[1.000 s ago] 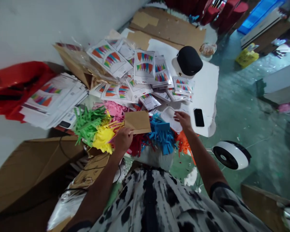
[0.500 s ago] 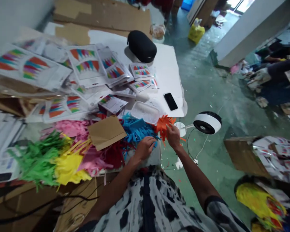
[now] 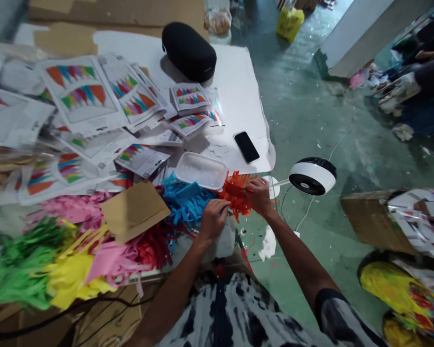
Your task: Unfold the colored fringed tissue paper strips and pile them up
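My right hand (image 3: 259,193) is closed on a piece of orange fringed paper (image 3: 238,187), at the right end of a row of fringed pieces. Close to its left is my left hand (image 3: 213,219), fingers and thumb pinched together by the orange fringe; what they hold, if anything, is too small to make out. Blue fringed paper (image 3: 188,200) lies just left of that hand. Behind the orange and blue pieces sits a white plastic tray (image 3: 201,171). A brown cardboard piece (image 3: 135,212) rests over red (image 3: 150,250) and pink fringed paper (image 3: 112,260).
Yellow (image 3: 75,265) and green fringe (image 3: 25,260) lie at the left. Printed garland packets (image 3: 83,96) cover the table's back left. A black case (image 3: 188,52) and phone (image 3: 246,147) lie behind the tray. A white-and-black fan (image 3: 313,176) stands right of the table.
The view has shifted, so table things appear further left. My right hand now holds a flat orange piece raised over the pile, and my left hand has come closer to the orange fringe.
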Demonstrator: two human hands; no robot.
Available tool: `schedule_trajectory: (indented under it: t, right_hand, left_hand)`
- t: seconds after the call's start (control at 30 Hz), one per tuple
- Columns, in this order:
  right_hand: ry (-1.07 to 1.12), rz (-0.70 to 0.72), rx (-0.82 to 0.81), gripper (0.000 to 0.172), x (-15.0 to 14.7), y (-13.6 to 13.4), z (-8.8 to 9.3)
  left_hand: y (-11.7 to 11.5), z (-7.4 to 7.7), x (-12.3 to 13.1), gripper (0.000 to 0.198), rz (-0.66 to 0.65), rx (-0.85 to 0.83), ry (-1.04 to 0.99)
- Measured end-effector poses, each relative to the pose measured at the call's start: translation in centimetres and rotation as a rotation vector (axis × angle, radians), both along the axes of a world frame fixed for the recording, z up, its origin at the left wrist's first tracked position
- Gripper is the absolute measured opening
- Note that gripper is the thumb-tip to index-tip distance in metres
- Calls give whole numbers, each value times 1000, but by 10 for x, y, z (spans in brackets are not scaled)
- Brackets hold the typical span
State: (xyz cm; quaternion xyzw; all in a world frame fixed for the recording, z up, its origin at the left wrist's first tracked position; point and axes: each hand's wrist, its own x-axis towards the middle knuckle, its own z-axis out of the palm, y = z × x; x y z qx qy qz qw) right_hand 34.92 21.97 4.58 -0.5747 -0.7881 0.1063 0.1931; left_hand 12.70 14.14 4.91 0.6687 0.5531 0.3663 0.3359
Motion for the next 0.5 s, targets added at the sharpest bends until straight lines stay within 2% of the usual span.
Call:
schedule_trajectory:
  t: [0.1,0.27,0.4,0.5]
  right_hand:
    - [-9,125,6,18,16,-3,17]
    - [-53,274,-1,18,27,-5,31]
    - [-94,328,34,21,32,-5,35]
    - [-104,358,38,23,36,-5,35]
  left_hand:
    - [8,6,2,18,139,-16,-45]
    - [21,4,14,18,290,-63,-118]
    - [22,6,26,20,307,-88,-159]
    - [20,10,37,31,292,-118,-218]
